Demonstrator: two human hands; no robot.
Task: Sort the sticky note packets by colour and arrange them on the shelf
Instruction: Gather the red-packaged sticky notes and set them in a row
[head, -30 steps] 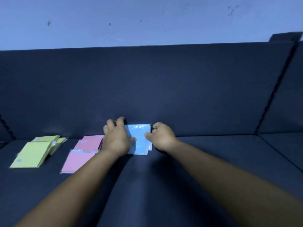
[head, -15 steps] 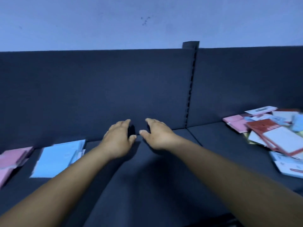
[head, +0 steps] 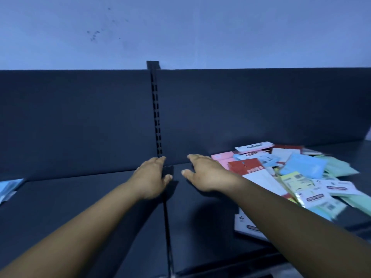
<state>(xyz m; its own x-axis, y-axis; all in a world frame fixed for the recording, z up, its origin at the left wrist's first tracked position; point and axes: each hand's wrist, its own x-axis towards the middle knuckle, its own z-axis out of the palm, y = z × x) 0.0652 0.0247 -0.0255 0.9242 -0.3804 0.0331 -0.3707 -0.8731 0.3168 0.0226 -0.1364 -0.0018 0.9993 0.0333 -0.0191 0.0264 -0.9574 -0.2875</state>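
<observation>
Both of my hands are out over the dark blue-grey flat shelf (head: pixel 90 207), palms down, holding nothing. My left hand (head: pixel 149 178) sits just left of the seam between the two shelf boards, fingers straight and close together, thumb out toward the seam. My right hand (head: pixel 207 174) sits just right of it, fingers extended and lying together, thumb spread apart; I cannot tell whether either palm touches the board. Between the hands and behind them rises the dark slotted upright post (head: pixel 156 117) of the back panel. To the right of my right hand lies the jumbled heap of mixed-colour sticky note packets (head: pixel 297 177), overlapping at all angles: a red-topped white card packet (head: pixel 259 175) nearest my wrist, a sky-blue square packet (head: pixel 306 167) farther back, mint-green ones at the far edge. At the far left edge of view, well apart from my hands, lies a pale blue packet stack (head: pixel 8 186), only partly in view.
</observation>
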